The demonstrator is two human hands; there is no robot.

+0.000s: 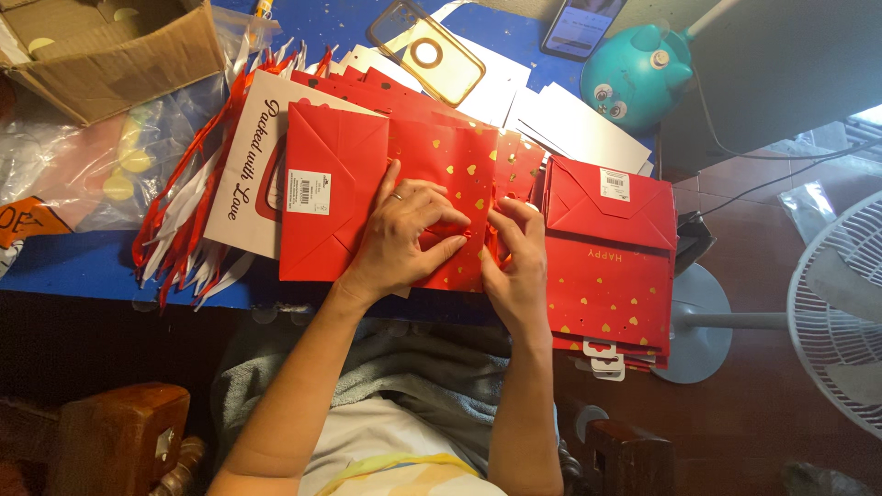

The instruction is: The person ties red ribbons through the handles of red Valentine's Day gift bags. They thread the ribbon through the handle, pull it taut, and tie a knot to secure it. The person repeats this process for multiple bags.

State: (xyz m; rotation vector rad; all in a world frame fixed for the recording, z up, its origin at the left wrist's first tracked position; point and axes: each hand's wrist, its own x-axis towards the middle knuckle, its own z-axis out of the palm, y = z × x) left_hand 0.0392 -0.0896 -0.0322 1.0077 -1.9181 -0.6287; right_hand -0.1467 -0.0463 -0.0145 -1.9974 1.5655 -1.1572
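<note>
A flat red paper gift bag (367, 184) with small gold hearts lies on the blue table (55, 262) in front of me. My left hand (404, 234) presses down on the middle of it, a ring on one finger. My right hand (516, 253) pinches the bag's right edge beside the left fingertips. Under this bag lies a white paper bag (243, 165) with red script and a red handle. A stack of folded red bags (611, 266) sits just right of my right hand.
Red and white ribbons (184, 230) fan out at the left. A cardboard box (110, 50), plastic bags, a clear phone case (427, 50), a phone (581, 23), a teal round lamp (634, 73), white cards (570, 124) and a standing fan (841, 312) surround the work.
</note>
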